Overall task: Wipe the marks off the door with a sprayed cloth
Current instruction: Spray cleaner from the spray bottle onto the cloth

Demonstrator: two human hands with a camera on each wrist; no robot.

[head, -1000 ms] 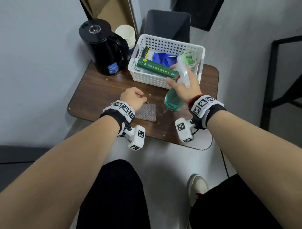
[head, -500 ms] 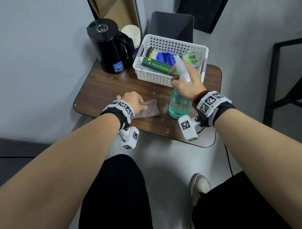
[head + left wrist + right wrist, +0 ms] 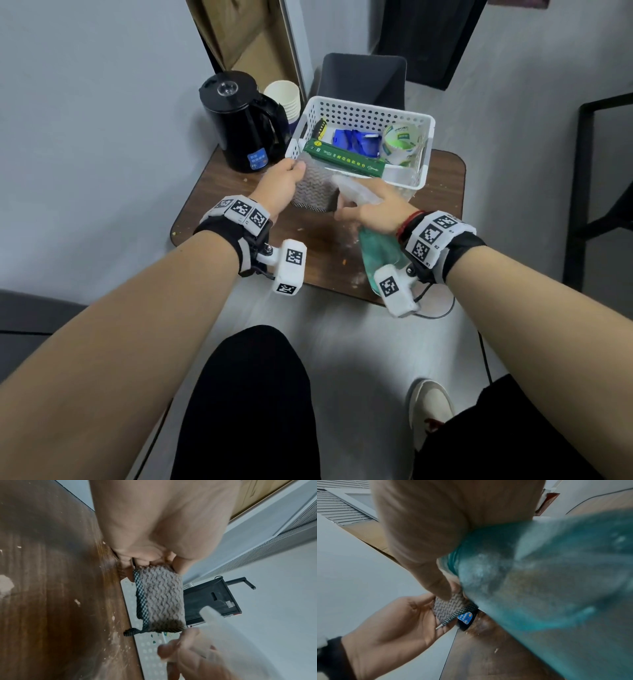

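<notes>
1. Dark wood desk (image 3: pixel 239 192) with rounded corners, crumbs and pale smears across its top; it stands against a grey wall.
2. White perforated basket (image 3: pixel 363 113) at the desk's far edge, holding a long green box (image 3: pixel 346 159), blue packets and a green-and-white cup.
3. Black kettle (image 3: pixel 239 120) left of the basket, blue label low on its body; a stack of paper cups (image 3: pixel 286 97) just behind it.
4. Teal spray bottle (image 3: pixel 380 253), lifted and tilted, its clear nozzle pointing toward the cloth. Right hand (image 3: pixel 380 209) grips it at the neck, fingers curled round; forefinger position on the trigger cannot be told through the blur.
5. Left hand (image 3: pixel 279 186) raised above the desk, in front of the basket, fingers (image 3: pixel 178 563) and thumb pinching the top edge of the cloth.
6. Cloth (image 3: pixel 161 599): brown-grey, zigzag weave, dark checked backing; hangs down from the left hand, clear of the desk, just beside the nozzle.
</notes>
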